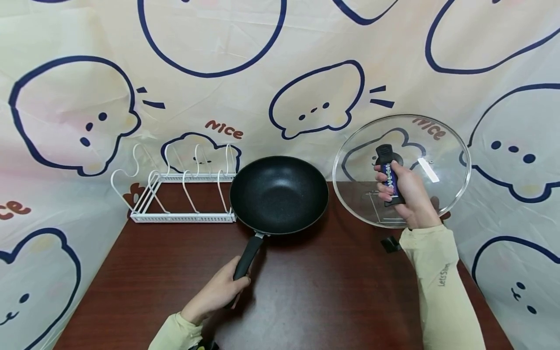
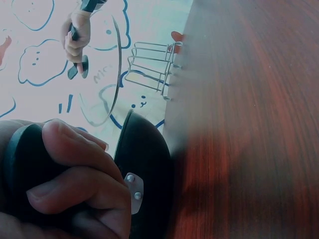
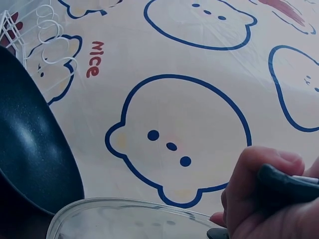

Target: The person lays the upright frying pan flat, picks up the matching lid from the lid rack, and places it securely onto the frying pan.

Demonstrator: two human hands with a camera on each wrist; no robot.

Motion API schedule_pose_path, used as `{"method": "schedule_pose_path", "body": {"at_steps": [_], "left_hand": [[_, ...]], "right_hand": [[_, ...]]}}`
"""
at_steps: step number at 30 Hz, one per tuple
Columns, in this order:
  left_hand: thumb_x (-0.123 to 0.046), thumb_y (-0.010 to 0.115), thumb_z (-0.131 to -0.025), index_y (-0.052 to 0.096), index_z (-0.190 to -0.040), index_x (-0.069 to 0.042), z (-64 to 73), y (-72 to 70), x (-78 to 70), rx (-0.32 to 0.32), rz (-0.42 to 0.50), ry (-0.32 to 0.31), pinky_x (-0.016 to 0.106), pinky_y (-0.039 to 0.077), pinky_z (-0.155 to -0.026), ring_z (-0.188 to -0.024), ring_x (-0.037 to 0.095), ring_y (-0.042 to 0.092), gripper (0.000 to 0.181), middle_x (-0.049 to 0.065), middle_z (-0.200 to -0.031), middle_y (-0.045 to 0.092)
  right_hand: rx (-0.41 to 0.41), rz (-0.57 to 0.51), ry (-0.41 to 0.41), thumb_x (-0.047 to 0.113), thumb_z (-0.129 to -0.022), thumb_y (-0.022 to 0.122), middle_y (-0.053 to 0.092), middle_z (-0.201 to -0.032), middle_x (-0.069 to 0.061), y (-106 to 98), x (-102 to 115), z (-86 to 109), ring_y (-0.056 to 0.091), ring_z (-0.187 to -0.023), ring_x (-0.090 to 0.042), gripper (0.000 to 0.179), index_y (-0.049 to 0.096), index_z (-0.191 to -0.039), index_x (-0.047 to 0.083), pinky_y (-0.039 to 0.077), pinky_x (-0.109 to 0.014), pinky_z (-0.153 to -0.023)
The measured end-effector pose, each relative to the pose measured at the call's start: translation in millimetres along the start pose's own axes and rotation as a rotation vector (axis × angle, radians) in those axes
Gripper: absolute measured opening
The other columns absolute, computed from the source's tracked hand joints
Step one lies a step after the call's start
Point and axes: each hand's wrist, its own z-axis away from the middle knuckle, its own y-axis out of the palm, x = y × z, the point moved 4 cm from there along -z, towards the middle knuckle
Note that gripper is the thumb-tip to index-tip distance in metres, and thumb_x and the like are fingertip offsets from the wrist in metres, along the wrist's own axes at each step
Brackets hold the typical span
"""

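The black pan [image 1: 280,194] is just beside the white rack [image 1: 183,218], by the middle of the table's [image 1: 332,287] far edge, our left hand [image 1: 218,291] gripping its handle [image 1: 248,255]; our right hand [image 1: 409,189] holds the glass lid [image 1: 444,180] by its black grip [image 1: 385,154] near the far right corner.

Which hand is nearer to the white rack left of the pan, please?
Left. The left hand grips the pan handle, in front and right of the white rack; the right hand holds the glass lid farther right, past the pan.
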Motion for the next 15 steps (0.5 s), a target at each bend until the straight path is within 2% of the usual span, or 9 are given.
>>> {"method": "schedule_pose_path", "body": {"at_steps": [5,15], "left_hand": [[-0.003,0.054,-0.098,0.045,-0.115,0.006,-0.2,-0.3,0.4,-0.006,-0.002,-0.004,0.027,0.043,-0.039,-0.04,0.015,0.047,0.021,0.008,-0.063,0.052],[-0.003,0.054,-0.098,0.045,-0.115,0.006,-0.6,-0.6,1.7,-0.003,-0.01,-0.007,0.027,0.044,-0.039,-0.04,0.014,0.047,0.021,0.006,-0.063,0.051]], "right_hand": [[0.006,0.026,-0.001,0.039,-0.113,0.027,0.049,-0.079,0.003,6,-2,-2.8,0.037,-0.052,-0.008,0.039,0.045,-0.124,0.005,0.04,-0.019,-0.044],[0.007,0.011,0.037,0.039,-0.113,0.024,0.049,-0.078,0.004,12,-8,-9.9,0.034,-0.052,-0.008,0.039,0.043,-0.122,0.006,0.039,-0.019,-0.044]]}}
